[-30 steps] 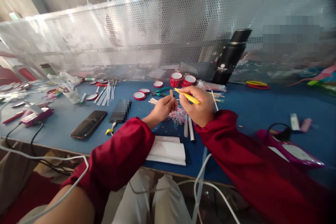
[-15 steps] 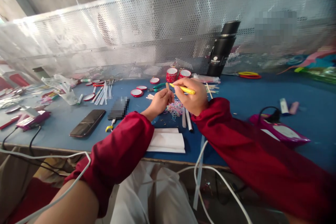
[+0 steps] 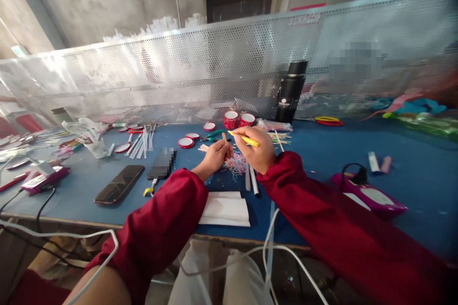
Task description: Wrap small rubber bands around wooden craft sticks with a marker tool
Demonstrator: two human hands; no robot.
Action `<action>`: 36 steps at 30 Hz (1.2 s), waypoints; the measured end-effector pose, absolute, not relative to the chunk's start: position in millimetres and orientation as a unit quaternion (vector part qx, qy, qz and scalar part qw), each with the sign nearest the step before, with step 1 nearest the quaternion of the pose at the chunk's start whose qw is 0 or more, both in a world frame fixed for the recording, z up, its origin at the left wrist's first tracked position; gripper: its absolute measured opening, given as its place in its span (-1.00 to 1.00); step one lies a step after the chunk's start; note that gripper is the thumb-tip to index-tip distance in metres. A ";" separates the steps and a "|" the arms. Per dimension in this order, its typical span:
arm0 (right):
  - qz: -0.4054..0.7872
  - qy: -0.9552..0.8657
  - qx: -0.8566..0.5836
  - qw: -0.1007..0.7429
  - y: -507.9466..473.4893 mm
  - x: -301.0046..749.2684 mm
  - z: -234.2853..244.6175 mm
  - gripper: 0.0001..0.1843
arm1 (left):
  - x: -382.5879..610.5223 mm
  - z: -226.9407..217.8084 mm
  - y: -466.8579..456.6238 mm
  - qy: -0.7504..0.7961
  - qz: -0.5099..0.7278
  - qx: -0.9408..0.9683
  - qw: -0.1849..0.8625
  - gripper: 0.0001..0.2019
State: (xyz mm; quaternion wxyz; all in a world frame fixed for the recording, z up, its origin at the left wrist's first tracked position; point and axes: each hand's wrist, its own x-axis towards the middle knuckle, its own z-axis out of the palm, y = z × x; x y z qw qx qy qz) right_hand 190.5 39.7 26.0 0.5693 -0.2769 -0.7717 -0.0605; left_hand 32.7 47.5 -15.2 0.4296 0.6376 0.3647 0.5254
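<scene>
My left hand (image 3: 215,154) is closed round a small wooden stick (image 3: 224,137) that pokes up from its fingers. My right hand (image 3: 255,148) grips a yellow pen-like tool (image 3: 244,138), whose tip points left toward the stick. Both hands hover just above the blue table (image 3: 322,152), over a pile of thin pink and coloured rubber bands (image 3: 236,165). Two white tubes (image 3: 250,178) lie just right of the pile. Both arms wear dark red sleeves.
A black phone (image 3: 119,183), white folded paper (image 3: 226,208) and a purple device (image 3: 370,194) with a cable lie near the front. Red-rimmed lids (image 3: 186,142), two red tape rolls (image 3: 238,119), a black flask (image 3: 289,90), red-yellow pliers (image 3: 327,120) and white sticks (image 3: 143,133) sit farther back, before a perforated metal screen (image 3: 214,71).
My hands keep the same grip on the stick and the yellow tool. The view has tilted up, so the table and hands sit lower in the picture.
</scene>
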 end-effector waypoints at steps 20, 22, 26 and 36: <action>0.015 -0.751 -0.304 0.586 43.7 189.1 18.7 -0.93 | 35.4 -14.3 45.0 0.369 0.530 0.602 0.470 -0.59; 0.001 -0.750 -0.308 0.585 45.4 189.3 17.6 -0.89 | 37.4 -14.3 44.2 0.368 0.529 0.596 0.478 -0.60; -0.013 -0.763 -0.297 0.573 47.3 189.6 16.7 -0.86 | 39.3 -13.7 43.5 0.364 0.534 0.584 0.491 -0.60; -0.036 -0.777 -0.287 0.559 48.8 188.3 15.5 -0.88 | 42.6 -13.7 41.1 0.352 0.528 0.586 0.504 -0.60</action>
